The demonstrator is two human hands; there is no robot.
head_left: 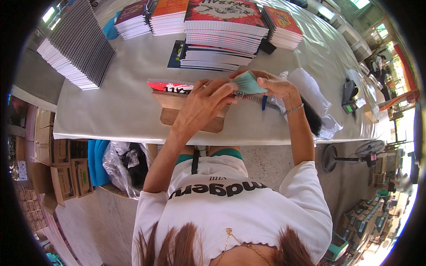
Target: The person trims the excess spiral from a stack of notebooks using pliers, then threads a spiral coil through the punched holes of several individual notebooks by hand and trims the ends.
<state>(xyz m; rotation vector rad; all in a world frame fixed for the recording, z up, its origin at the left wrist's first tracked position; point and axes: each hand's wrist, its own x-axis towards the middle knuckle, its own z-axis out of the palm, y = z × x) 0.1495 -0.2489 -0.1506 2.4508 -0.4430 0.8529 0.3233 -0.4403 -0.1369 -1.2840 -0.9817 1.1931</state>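
Pressing left hand (202, 106) and right hand (275, 85) grip a notebook (248, 84).

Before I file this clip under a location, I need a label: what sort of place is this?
Probably a notebook bindery or packing workshop. Stacks of notebooks cover the table, cartons are piled on the floor, and both hands work a wire spiral.

In my hands, at the upper middle of the frame, a pale teal sheet (249, 82) stands tilted above a black spiral wire binding (248, 97). The binding runs along the edge of a red-covered notebook (171, 86), which lies flat on a brown board (177, 113).
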